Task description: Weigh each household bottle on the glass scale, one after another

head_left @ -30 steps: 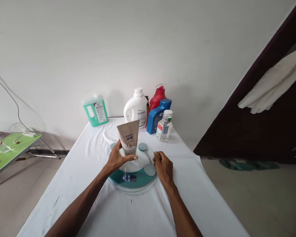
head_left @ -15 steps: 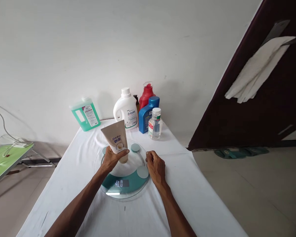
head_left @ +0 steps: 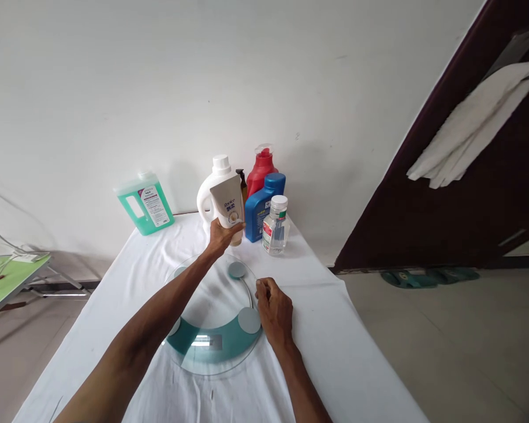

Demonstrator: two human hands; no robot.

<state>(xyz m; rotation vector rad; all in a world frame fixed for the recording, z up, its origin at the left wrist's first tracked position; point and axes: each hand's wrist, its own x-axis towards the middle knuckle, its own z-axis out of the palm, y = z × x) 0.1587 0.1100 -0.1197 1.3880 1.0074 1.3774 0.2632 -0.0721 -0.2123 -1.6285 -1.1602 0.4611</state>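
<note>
Big stuff 1st: table (head_left: 335, 352), draped white, w/ the glass scale (head_left: 227, 343) on it. Beyond scale, roughly dead ahead, white jug (head_left: 206, 194); far L of scale, green jug (head_left: 134, 191). Far R of scale: red bottle (head_left: 260, 167), then blue bottle (head_left: 260, 202), then clear bottle (head_left: 275, 226). All prob. parked at the back so scale gets the middle, I'd guess.

R hand (head_left: 274, 308) is just by scale's R edge, fingers curled in, nearly closed; nothing seen in it, tho palm's hidden. Maybe just resting; contact w/ scale, can't tell. L hand (head_left: 223, 235), beyond scale, is wrapped round the lower part of the tube (head_left: 227, 200), thumb across the front, prob. for a steady grip near the cap.

So, smallest: tube, just past scale's far edge. Long axis near vertical, top leaning a bit L; wide flat end up, cap down, label toward the wearer. Touching table? Can't tell.
</note>
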